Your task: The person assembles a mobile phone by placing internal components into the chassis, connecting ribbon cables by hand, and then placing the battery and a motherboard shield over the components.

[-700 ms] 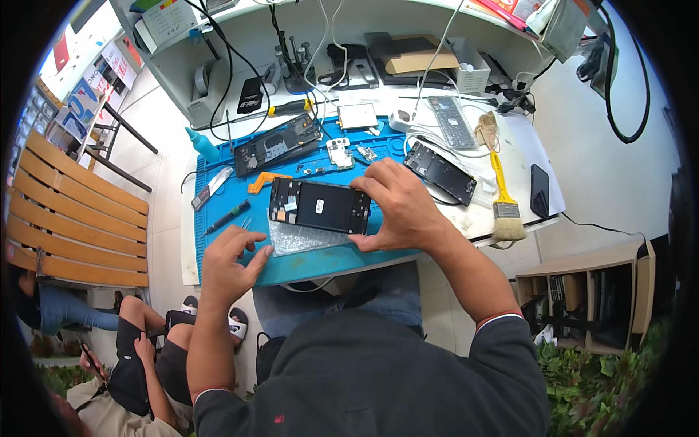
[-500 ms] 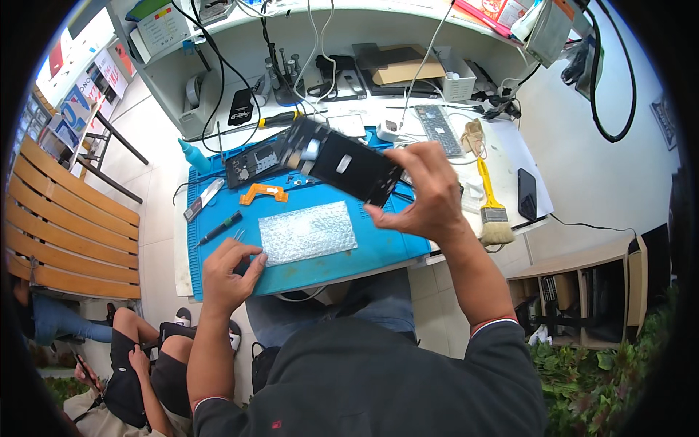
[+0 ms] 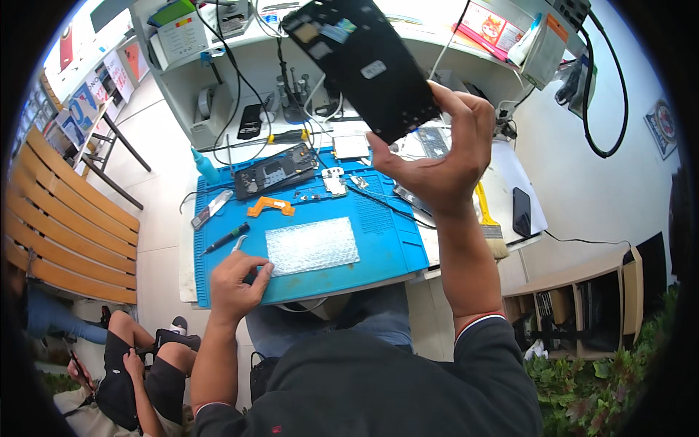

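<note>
My right hand (image 3: pixel 448 156) grips a black phone screen panel (image 3: pixel 364 69) by its lower edge, thumb on one side and fingers on the other. Its back, with a pale label and metallic patches, faces me, tilted high above the bench. My left hand (image 3: pixel 237 284) rests at the near edge of the blue repair mat (image 3: pixel 386 266), closed around tweezers (image 3: pixel 241 242) whose tips stick out past the fingers. Beside that hand lies a flat sheet of bubble wrap (image 3: pixel 313 246). An orange flex cable (image 3: pixel 271 207) and a dark pen-like screwdriver (image 3: pixel 227 238) are farther up the mat.
An opened phone body (image 3: pixel 273 173), small circuit boards (image 3: pixel 335 182) and a blue bottle (image 3: pixel 204 166) occupy the mat's far side. A yellow-handled brush (image 3: pixel 489 226) and a black phone (image 3: pixel 521 211) lie at the right. Cables hang from the shelf; another person (image 3: pixel 138 364) sits at lower left.
My right hand has raised the screen panel up and away, turning it steeper, which uncovers the small boards on the mat. My left hand stays nearly in place with the tweezers.
</note>
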The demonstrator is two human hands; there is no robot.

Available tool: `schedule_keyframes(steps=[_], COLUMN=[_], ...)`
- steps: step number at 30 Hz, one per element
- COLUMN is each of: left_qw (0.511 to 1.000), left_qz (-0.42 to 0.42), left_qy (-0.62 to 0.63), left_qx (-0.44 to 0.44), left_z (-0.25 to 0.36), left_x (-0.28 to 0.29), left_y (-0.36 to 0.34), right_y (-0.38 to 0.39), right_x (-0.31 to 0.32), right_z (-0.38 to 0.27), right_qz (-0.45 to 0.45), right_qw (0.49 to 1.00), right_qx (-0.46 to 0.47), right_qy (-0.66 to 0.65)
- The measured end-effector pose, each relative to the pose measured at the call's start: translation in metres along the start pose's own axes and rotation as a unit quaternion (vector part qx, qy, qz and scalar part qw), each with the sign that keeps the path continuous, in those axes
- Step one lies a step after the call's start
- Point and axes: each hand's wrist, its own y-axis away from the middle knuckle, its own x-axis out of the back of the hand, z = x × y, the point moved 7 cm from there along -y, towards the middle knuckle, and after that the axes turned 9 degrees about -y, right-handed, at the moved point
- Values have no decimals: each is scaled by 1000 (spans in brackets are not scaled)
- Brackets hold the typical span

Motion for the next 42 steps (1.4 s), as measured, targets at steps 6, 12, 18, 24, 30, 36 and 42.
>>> schedule_keyframes(steps=[6, 12, 18, 24, 30, 36, 42], left_qw=[999, 997, 995, 997, 995, 996, 996], left_qz=[12, 14, 18, 8, 16, 14, 11], left_qy=[-40, -67, -83, -73, -88, -89, -90], left_qx=[-15, -40, -49, -35, -44, -27, -24], left_z=[5, 3, 4, 6, 2, 1, 3], left_x=[-2, -5, -3, -4, -5, -4, -4], left_y=[1, 2, 6, 1, 4, 6, 4], right_y=[-45, -99, -164, -202, -215, -238, -249], right_x=[-48, -70, -64, -75, -82, -90, -114], right_z=[-31, -50, -66, -72, -78, -102, -134], right_qz=[90, 173, 208, 300, 324, 349, 331], right_qw=[993, 975, 965, 913, 900, 891, 880], right_qx=[39, 117, 105, 260, 275, 266, 248], right_qy=[-71, -68, -122, -97, -96, -116, -232])
